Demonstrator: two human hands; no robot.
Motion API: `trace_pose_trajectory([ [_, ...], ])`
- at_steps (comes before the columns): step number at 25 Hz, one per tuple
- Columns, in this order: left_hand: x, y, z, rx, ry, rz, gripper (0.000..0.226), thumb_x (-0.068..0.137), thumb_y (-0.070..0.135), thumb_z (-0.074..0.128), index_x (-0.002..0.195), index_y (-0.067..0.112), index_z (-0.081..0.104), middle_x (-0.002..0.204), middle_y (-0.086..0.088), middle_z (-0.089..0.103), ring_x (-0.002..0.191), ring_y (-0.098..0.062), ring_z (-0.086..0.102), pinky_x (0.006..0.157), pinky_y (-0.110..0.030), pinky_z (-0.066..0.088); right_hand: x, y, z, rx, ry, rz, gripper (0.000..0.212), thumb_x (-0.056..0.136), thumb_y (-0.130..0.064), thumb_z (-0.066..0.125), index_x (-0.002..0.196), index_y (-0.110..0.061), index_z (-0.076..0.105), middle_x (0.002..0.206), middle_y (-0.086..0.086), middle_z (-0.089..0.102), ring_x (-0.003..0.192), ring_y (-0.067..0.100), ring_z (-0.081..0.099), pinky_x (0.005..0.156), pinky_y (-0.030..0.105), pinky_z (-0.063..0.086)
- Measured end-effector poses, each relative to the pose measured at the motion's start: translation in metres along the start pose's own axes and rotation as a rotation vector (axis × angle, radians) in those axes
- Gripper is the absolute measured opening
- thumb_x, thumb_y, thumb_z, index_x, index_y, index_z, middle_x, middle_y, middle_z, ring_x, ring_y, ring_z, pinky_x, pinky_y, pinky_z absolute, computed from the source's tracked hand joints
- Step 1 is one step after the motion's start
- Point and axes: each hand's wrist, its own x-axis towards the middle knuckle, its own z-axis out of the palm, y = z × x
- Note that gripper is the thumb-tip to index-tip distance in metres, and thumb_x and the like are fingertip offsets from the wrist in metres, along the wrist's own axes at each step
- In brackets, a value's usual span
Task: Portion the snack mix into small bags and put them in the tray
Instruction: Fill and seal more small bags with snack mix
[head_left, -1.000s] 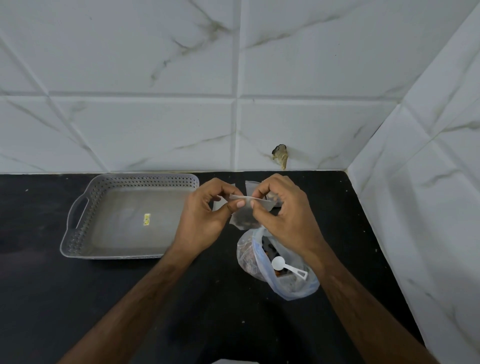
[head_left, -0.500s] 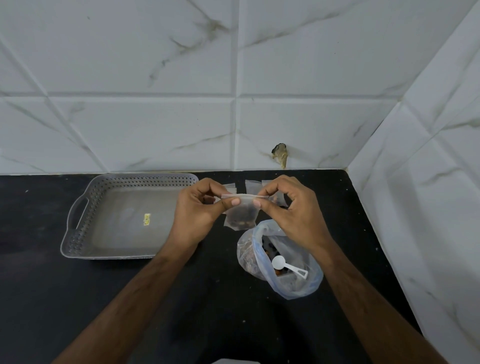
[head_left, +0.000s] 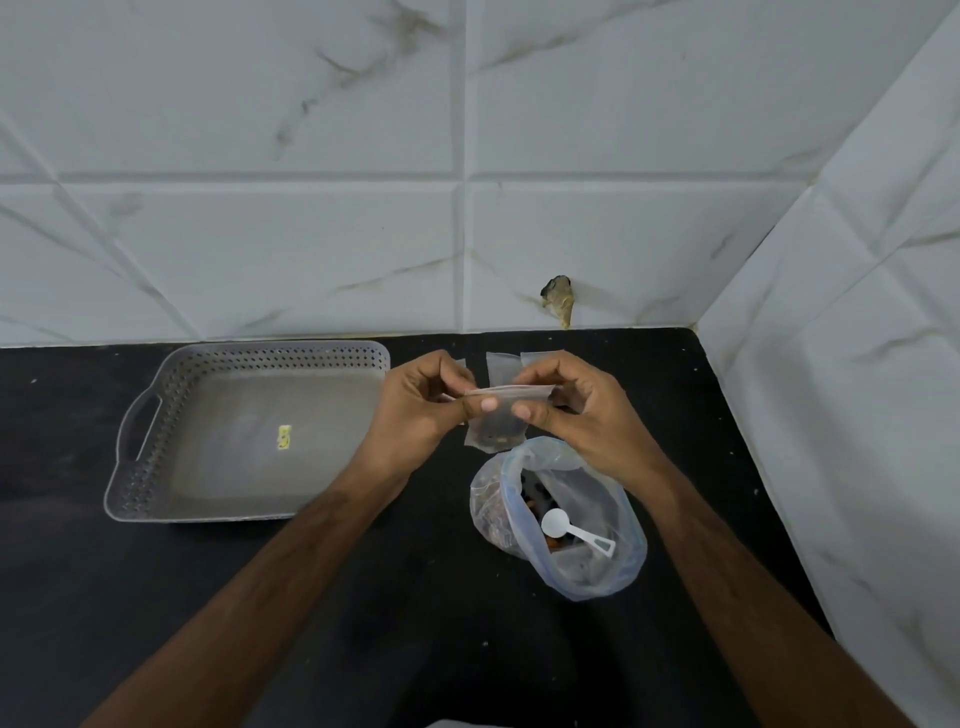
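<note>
The two hands have moved closer together along the top of the small bag (head_left: 496, 423); a moment ago they were further apart on its strip, and now the thumbs nearly meet in the middle; the left hand (head_left: 421, 415) pinches the left part of the top edge and the right hand (head_left: 576, 415) pinches the right part; the bag hangs in the air between them, just above the big snack bag (head_left: 561, 519), with a little dark mix in its bottom; I think the top is being pressed shut, so this bag looks almost ready; the white scoop (head_left: 571, 530) lies in the big bag; the tray (head_left: 156, 467) sits to the left with no bags in it yet; more small bags (head_left: 501, 366) lie behind the hands.
</note>
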Motion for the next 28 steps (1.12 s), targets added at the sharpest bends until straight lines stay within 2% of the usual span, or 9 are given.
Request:
trace_pose_trajectory([
  [4, 0.024, -0.019, 0.015, 0.082, 0.067, -0.050, 0.010, 0.084, 0.011, 0.076, 0.084, 0.007, 0.066, 0.086, -0.017, 0.070, 0.080, -0.026, 0.066, 0.076, -0.036, 0.055, 0.021, 0.025, -0.014, 0.001, 0.020, 0.075, 0.014, 0.093, -0.014, 0.068, 0.104, -0.018, 0.075, 0.098, -0.001, 0.074, 0.095, 0.014, 0.071, 0.081, 0.030, 0.059],
  [6, 0.032, -0.033, 0.009, 0.187, 0.114, -0.134, 0.004, 0.095, 0.014, 0.068, 0.092, 0.012, 0.069, 0.097, -0.012, 0.074, 0.090, -0.029, 0.069, 0.078, -0.031, 0.053, 0.032, 0.046, -0.029, -0.023, 0.062, 0.162, 0.013, 0.094, -0.015, 0.065, 0.104, -0.017, 0.074, 0.098, -0.005, 0.074, 0.095, 0.006, 0.070, 0.077, 0.025, 0.059],
  [8, 0.042, -0.051, -0.001, 0.300, 0.113, -0.246, 0.008, 0.100, 0.015, 0.062, 0.098, 0.019, 0.069, 0.104, -0.002, 0.074, 0.097, -0.021, 0.069, 0.081, -0.024, 0.052, 0.042, 0.077, -0.049, -0.126, 0.075, 0.257, 0.012, 0.095, -0.018, 0.064, 0.101, -0.022, 0.074, 0.097, -0.009, 0.073, 0.093, 0.002, 0.069, 0.081, 0.028, 0.060],
  [12, 0.050, -0.080, -0.018, 0.523, 0.031, -0.333, 0.010, 0.101, 0.017, 0.060, 0.106, 0.021, 0.068, 0.112, 0.007, 0.070, 0.103, -0.006, 0.064, 0.092, -0.028, 0.050, 0.057, 0.127, -0.065, -0.280, -0.038, 0.444, 0.010, 0.096, -0.018, 0.063, 0.098, -0.023, 0.071, 0.102, -0.006, 0.071, 0.097, 0.007, 0.067, 0.090, 0.038, 0.058],
  [16, 0.056, -0.101, -0.023, 0.733, -0.038, -0.311, 0.011, 0.098, 0.015, 0.064, 0.106, 0.022, 0.065, 0.117, 0.007, 0.064, 0.102, -0.002, 0.062, 0.094, -0.027, 0.053, 0.075, 0.140, -0.051, -0.252, -0.064, 0.493, 0.008, 0.096, -0.015, 0.063, 0.099, -0.018, 0.070, 0.103, -0.002, 0.069, 0.095, 0.010, 0.068, 0.076, 0.026, 0.057],
  [18, 0.063, -0.110, -0.030, 0.960, -0.084, -0.273, 0.020, 0.095, 0.017, 0.068, 0.112, 0.027, 0.064, 0.125, 0.003, 0.061, 0.115, -0.012, 0.059, 0.101, -0.038, 0.051, 0.085, 0.140, -0.042, -0.212, -0.087, 0.503, 0.008, 0.096, -0.013, 0.063, 0.100, -0.017, 0.069, 0.103, -0.001, 0.069, 0.092, 0.009, 0.068, 0.067, 0.019, 0.054],
  [20, 0.071, -0.116, -0.036, 1.151, -0.165, -0.311, 0.034, 0.092, 0.020, 0.070, 0.124, 0.027, 0.060, 0.137, -0.001, 0.055, 0.129, -0.020, 0.053, 0.109, -0.046, 0.046, 0.092, 0.141, -0.035, -0.189, -0.133, 0.492, 0.010, 0.095, -0.011, 0.064, 0.101, -0.017, 0.069, 0.105, -0.001, 0.069, 0.093, 0.009, 0.068, 0.066, 0.019, 0.055],
  [24, 0.074, -0.131, -0.037, 1.111, -0.164, -0.536, 0.074, 0.088, 0.017, 0.076, 0.150, 0.013, 0.037, 0.158, -0.013, 0.029, 0.146, -0.031, 0.034, 0.121, -0.046, 0.032, 0.105, 0.144, -0.019, -0.142, -0.171, 0.475, 0.016, 0.094, -0.006, 0.065, 0.110, -0.008, 0.069, 0.109, 0.003, 0.071, 0.098, 0.012, 0.069, 0.071, 0.021, 0.059],
  [28, 0.070, -0.145, -0.038, 1.064, -0.067, -0.607, 0.093, 0.084, 0.020, 0.080, 0.156, 0.010, 0.021, 0.163, -0.016, 0.016, 0.149, -0.035, 0.026, 0.123, -0.050, 0.026, 0.112, 0.146, -0.010, -0.345, -0.110, 0.389, 0.021, 0.092, -0.006, 0.066, 0.110, -0.015, 0.069, 0.109, -0.002, 0.070, 0.099, 0.007, 0.066, 0.087, 0.027, 0.057],
])
